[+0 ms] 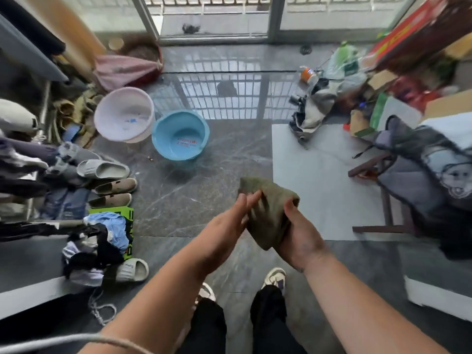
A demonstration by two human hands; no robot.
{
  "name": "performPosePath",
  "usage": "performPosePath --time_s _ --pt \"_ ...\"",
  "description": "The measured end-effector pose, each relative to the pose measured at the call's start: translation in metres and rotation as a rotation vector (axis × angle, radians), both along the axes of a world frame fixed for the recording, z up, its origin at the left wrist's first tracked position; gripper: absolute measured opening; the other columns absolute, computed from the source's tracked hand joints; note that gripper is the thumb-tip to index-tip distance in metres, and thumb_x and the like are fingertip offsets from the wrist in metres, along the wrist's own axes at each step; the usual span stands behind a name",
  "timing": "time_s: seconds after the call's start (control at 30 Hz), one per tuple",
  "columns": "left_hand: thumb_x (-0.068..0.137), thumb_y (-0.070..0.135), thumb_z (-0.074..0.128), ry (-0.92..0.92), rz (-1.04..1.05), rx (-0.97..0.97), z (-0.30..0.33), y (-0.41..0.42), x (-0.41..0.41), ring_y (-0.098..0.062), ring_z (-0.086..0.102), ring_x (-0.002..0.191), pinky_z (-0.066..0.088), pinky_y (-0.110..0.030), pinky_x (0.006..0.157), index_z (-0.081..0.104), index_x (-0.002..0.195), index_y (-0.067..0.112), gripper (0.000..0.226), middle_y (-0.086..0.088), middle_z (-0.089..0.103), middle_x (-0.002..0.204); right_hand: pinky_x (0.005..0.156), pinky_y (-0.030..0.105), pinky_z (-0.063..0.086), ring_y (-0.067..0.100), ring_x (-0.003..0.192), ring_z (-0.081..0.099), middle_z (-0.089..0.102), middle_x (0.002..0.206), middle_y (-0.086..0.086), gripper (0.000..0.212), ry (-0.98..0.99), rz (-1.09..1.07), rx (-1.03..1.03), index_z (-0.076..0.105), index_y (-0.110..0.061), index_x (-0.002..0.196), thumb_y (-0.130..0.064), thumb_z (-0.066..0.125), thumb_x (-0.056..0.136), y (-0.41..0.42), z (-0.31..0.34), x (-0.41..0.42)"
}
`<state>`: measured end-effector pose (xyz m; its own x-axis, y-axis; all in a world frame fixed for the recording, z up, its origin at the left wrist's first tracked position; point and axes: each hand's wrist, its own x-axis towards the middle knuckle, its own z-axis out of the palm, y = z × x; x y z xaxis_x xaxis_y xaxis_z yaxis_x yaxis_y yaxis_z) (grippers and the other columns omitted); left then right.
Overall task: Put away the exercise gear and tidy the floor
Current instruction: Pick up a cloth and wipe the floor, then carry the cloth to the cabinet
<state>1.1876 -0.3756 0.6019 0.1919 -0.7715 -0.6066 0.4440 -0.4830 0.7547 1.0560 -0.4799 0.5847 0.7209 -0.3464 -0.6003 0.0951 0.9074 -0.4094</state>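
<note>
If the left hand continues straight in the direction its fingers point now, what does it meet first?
Probably the olive cloth: the left hand points up-right with its fingertips already on it. The right hand holds that cloth.

Domestic interior, a lived-in room opening through a sliding glass door at the top of the frame. Evidence: dark marble-patterned floor; pink basin and blue basin at upper left; slippers and shoes along the left edge; heaped clothes at lower left; cardboard boxes at upper right.
</note>
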Motion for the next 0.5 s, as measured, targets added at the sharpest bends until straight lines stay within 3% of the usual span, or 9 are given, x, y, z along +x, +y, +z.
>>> performPosePath --time_s 0.1,0.17,0.2,0.27,0.33,0.4,0.5 --pt "0.099 0.044 0.043 -0.043 0.074 -0.110 0.075 -0.002 0.017 -0.015 0.052 0.131 0.039 -0.044 0.110 0.056 0.136 0.015 0.048 -0.001 0.060 0.137 0.108 0.046 0.042 0.031 0.128 0.054 0.061 0.133 0.016 0.062 0.021 0.010 -0.249 0.057 -0.006 0.131 -0.018 0.081 0.075 -0.016 0.076 -0.009" --pt "0.103 0.031 0.043 -0.111 0.077 -0.135 0.114 -0.004 0.026 -0.023 0.060 0.122 0.045 -0.046 0.102 0.058 0.130 0.014 0.036 -0.006 0.066 0.128 0.100 0.039 0.049 0.025 0.119 0.061 0.070 0.119 0.006 0.039 0.205 0.028 -0.571 0.062 -0.015 0.120 0.002 0.066 0.086 -0.018 0.121 -0.013" --pt "0.104 0.026 0.042 -0.174 0.058 -0.137 0.132 -0.003 0.029 -0.024 0.062 0.118 0.048 -0.045 0.099 0.059 0.126 0.015 0.030 -0.006 0.068 0.125 0.097 0.033 0.051 0.015 0.113 0.064 0.072 0.112 -0.002 0.037 0.317 0.017 -0.737 0.063 -0.021 0.113 0.006 0.063 0.087 -0.017 0.142 -0.014" --pt "0.104 0.019 0.044 -0.345 0.006 -0.139 0.164 -0.005 0.034 -0.021 0.066 0.111 0.052 -0.038 0.090 0.062 0.115 0.021 0.022 -0.004 0.070 0.117 0.091 0.014 0.046 -0.004 0.102 0.062 0.068 0.108 -0.014 0.038 0.472 0.000 -1.004 0.061 -0.033 0.105 0.000 0.066 0.088 -0.011 0.183 -0.019" --pt "0.101 0.017 0.050 -0.583 -0.102 -0.169 0.186 -0.008 0.037 -0.017 0.067 0.104 0.051 -0.033 0.083 0.062 0.105 0.032 0.020 0.002 0.071 0.110 0.083 0.003 0.040 -0.007 0.099 0.060 0.064 0.107 -0.020 0.036 0.575 0.029 -1.225 0.057 -0.041 0.104 -0.010 0.068 0.088 0.000 0.215 -0.027" --pt "0.098 0.019 0.053 -0.831 -0.226 -0.223 0.202 -0.008 0.038 -0.008 0.065 0.097 0.051 -0.032 0.085 0.058 0.101 0.039 0.021 0.011 0.069 0.107 0.079 0.006 0.042 -0.001 0.098 0.062 0.065 0.103 -0.021 0.037 0.719 0.089 -1.355 0.055 -0.043 0.110 -0.017 0.067 0.087 0.016 0.236 -0.041" --pt "0.098 0.025 0.050 -1.088 -0.449 -0.332 0.223 0.000 0.034 -0.003 0.059 0.102 0.045 -0.025 0.088 0.052 0.123 0.037 0.028 0.014 0.063 0.119 0.082 0.024 0.046 0.008 0.103 0.059 0.064 0.114 -0.015 0.052 0.982 0.134 -1.435 0.048 -0.044 0.132 -0.017 0.061 0.089 0.051 0.260 -0.069"
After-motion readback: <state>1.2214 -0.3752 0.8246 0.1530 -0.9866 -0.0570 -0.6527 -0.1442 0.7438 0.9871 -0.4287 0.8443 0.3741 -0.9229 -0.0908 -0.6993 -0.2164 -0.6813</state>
